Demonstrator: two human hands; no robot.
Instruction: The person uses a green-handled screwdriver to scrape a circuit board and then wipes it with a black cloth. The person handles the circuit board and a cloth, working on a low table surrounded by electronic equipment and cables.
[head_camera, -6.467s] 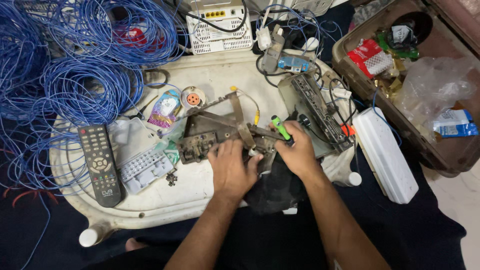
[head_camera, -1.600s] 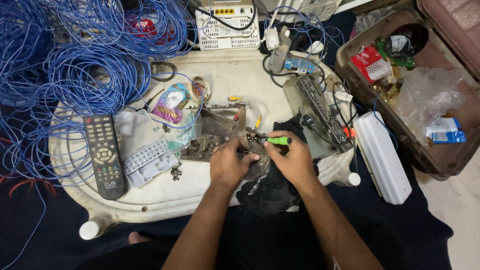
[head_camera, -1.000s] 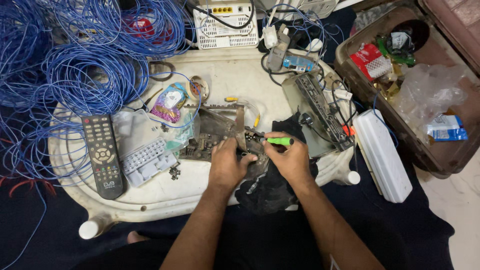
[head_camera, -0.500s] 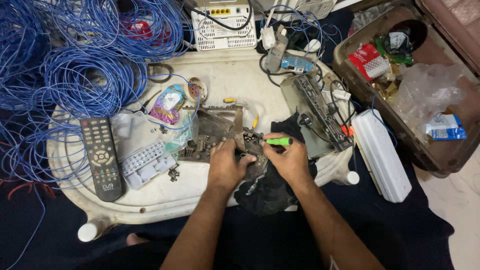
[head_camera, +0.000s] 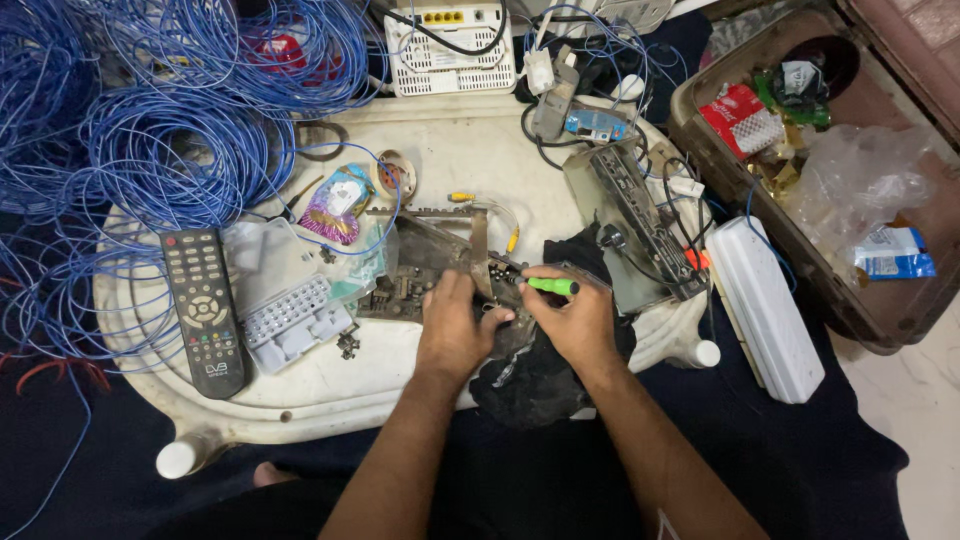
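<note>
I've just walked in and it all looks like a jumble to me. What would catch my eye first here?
Probably the big tangle of blue wire coils filling the upper left. Next, at the centre of the white tray, the left hand rests on a dark circuit board while the right hand holds a green-handled screwdriver to it. A black remote control lies at the tray's left.

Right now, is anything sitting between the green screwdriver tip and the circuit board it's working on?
Nothing visible does. The right hand holds the green screwdriver with its tip pointing left onto the circuit board, and the left hand rests on the board just beside the tip, not across it.
</note>
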